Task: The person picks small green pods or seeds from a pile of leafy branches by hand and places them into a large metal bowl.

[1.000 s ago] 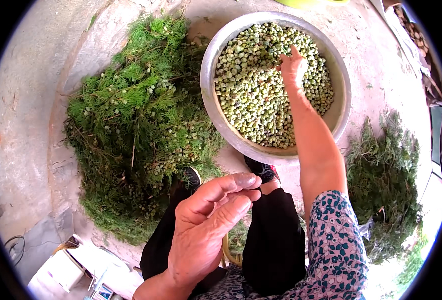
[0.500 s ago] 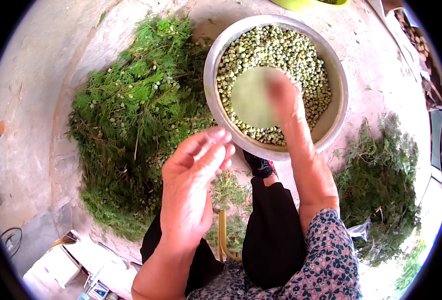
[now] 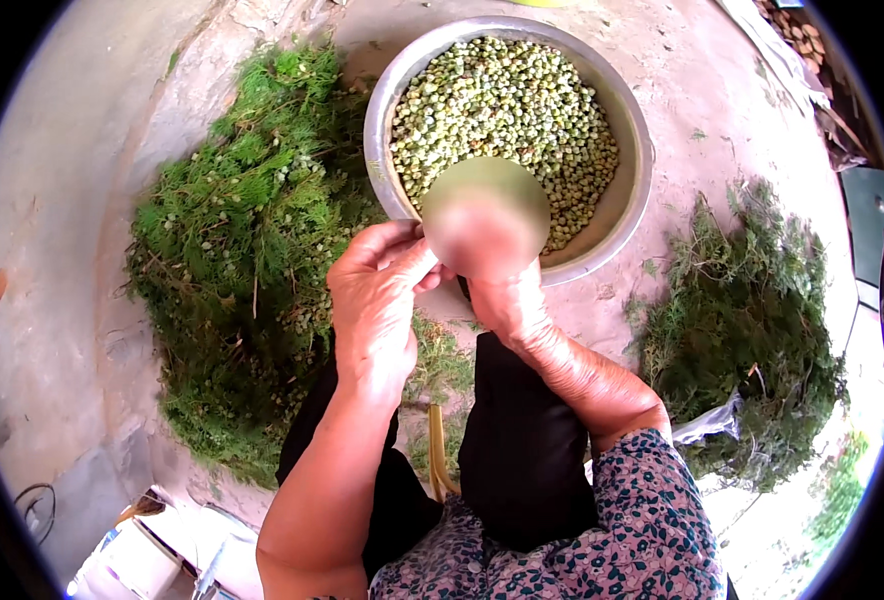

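Observation:
A wide metal basin (image 3: 604,215) stands on the ground in front of me, filled with small round green cones (image 3: 507,110). At its near rim my left hand (image 3: 374,290) is closed, thumb and fingers pinched together; whatever they hold is too small to make out. Right beside it is my right hand (image 3: 512,295), held over the basin's near edge. A round blurred patch covers its fingers, so their grip is hidden. To the left lies a large heap of green conifer branches (image 3: 252,230) with small cones among the sprays.
A second, smaller heap of green sprigs (image 3: 742,340) lies on the right, with a scrap of clear plastic (image 3: 712,422) by its near side. White items (image 3: 137,565) sit at the lower left. Loose sprigs (image 3: 437,365) lie on the ground between my legs.
My right hand has drawn back from over the middle of the basin to my left hand. The left hand's fingers have come together. The view has shifted a little.

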